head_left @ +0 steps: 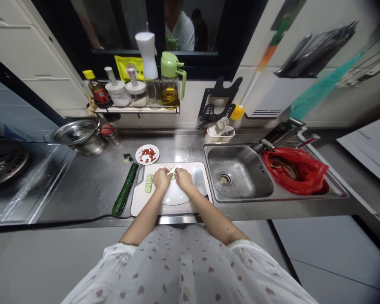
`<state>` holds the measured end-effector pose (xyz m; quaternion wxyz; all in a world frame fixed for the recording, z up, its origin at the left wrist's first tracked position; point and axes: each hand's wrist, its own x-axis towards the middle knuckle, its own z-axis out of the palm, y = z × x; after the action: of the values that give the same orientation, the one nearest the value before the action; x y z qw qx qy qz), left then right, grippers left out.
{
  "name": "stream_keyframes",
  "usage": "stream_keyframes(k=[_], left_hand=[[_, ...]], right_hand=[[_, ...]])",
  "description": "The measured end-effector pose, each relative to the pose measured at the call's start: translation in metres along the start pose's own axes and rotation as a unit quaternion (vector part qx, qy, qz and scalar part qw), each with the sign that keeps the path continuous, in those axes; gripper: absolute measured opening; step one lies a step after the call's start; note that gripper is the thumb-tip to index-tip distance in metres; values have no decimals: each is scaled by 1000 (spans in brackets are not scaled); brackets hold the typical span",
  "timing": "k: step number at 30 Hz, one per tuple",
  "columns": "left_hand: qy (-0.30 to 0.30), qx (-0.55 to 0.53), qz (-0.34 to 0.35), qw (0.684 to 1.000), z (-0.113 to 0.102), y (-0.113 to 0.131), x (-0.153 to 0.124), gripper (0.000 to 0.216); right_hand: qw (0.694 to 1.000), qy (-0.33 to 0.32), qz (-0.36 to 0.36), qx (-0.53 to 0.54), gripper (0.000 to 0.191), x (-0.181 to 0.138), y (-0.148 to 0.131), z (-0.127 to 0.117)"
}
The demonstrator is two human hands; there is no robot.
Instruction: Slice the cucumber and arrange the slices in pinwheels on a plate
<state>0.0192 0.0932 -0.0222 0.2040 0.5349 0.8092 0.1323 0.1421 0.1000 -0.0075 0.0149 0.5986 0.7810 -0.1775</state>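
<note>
Steel table (82, 185) has the white cutting board (139, 204) on it, with a whole cucumber (125, 190) lying along the board's left edge. Over the board's far middle, left hand (161, 178) and right hand (183, 177) both pinch one small pale bit (171, 172), slices (148, 183) just left.

Steel counter (82, 185) bears a cutting board (138, 203), cucumber (125, 190), small plate (155, 149) and lidded pot (82, 139).

Both bare forearms reach forward and angle inward, so left hand (161, 178) and right hand (184, 177) sit knuckles-up just beside each other, fingers curled down. Grip's too tiny to make out tbh.
</note>
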Motion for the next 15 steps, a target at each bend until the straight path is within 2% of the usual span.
stream_keyframes(k=[15], left_hand=[[-8, 0, -13, 1000, 0, 0, 2, 20]], right_hand=[[1000, 6, 6, 0, 26, -1, 0, 1]])
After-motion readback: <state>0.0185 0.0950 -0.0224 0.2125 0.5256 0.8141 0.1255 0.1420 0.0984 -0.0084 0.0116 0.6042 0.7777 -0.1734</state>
